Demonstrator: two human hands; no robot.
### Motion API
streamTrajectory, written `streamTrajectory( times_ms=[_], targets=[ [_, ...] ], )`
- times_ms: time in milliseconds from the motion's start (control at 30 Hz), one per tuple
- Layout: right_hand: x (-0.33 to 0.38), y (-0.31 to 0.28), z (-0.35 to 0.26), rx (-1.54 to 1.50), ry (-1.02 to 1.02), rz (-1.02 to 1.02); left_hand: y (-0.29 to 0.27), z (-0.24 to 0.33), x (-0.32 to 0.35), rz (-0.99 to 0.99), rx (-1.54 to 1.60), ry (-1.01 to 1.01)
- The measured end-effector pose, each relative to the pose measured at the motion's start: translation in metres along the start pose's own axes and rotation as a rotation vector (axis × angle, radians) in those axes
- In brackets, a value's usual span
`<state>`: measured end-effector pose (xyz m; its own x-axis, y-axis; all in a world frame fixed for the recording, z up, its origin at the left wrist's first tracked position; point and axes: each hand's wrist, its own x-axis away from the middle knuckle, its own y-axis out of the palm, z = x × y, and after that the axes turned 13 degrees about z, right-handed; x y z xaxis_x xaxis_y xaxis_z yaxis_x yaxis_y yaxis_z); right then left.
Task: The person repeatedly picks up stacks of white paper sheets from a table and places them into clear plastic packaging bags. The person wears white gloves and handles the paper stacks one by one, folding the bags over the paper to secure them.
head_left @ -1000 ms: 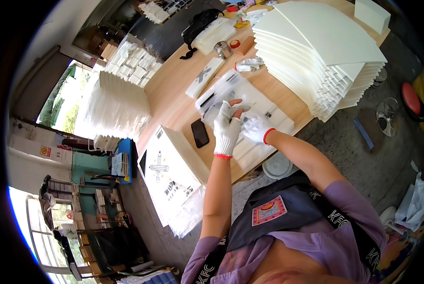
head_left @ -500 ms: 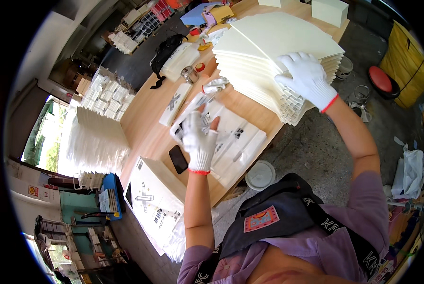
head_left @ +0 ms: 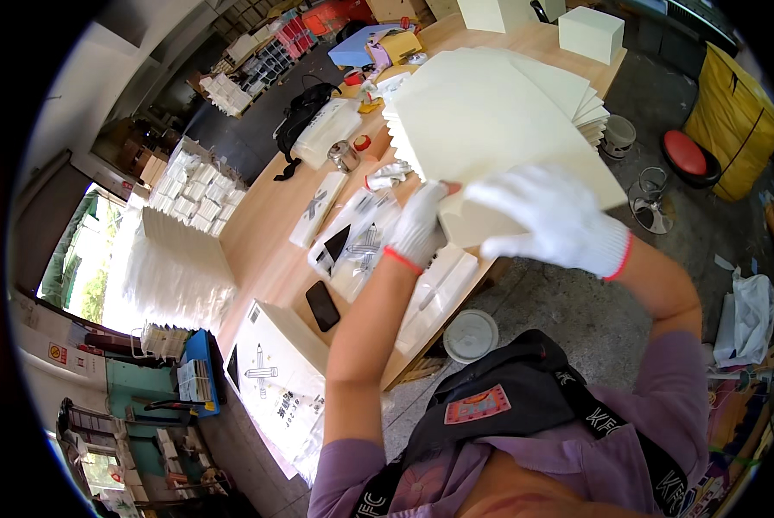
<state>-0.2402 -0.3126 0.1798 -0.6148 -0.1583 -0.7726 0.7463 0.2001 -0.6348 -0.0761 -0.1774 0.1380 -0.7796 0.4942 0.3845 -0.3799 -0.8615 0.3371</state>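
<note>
A thick fanned stack of cream paper sheets (head_left: 482, 112) lies on the wooden table (head_left: 262, 224). My left hand (head_left: 419, 226), in a white knitted glove with red trim and bare fingertips, grips the stack's near left corner, thumb on top; the fingers underneath are hidden. My right hand (head_left: 547, 216), gloved likewise and blurred, spreads over the near edge of the upper sheets, fingers and thumb apart. Beside my left wrist lie clear printed plastic bags (head_left: 365, 226) with a pencil picture. A dark phone (head_left: 322, 306) rests nearer the table edge.
A crumpled glove (head_left: 387, 176), a metal tin (head_left: 344, 156) and a narrow printed pack (head_left: 316, 210) lie left of the stack. Printed packages (head_left: 270, 363) sit at the near left corner. White buckets (head_left: 471, 336) and a red-topped stool (head_left: 689, 152) stand on the floor.
My left hand has moved right, from above the plastic bags to the stack's corner. My right hand has come down and nearer. The upper sheets have shifted toward me, with a corner past the table edge.
</note>
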Motion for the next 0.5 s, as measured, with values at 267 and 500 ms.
streamTrajectory(
  times_ms=[267,500],
  targets=[
    [0.069,0.042,0.053,-1.205,0.95,0.104,-0.077,0.023,0.03,-0.191,-0.578,0.428],
    [0.068,0.096,-0.063,-0.77,0.739,0.071,-0.048,-0.129,0.065,0.216,-1.314,1.193]
  ],
)
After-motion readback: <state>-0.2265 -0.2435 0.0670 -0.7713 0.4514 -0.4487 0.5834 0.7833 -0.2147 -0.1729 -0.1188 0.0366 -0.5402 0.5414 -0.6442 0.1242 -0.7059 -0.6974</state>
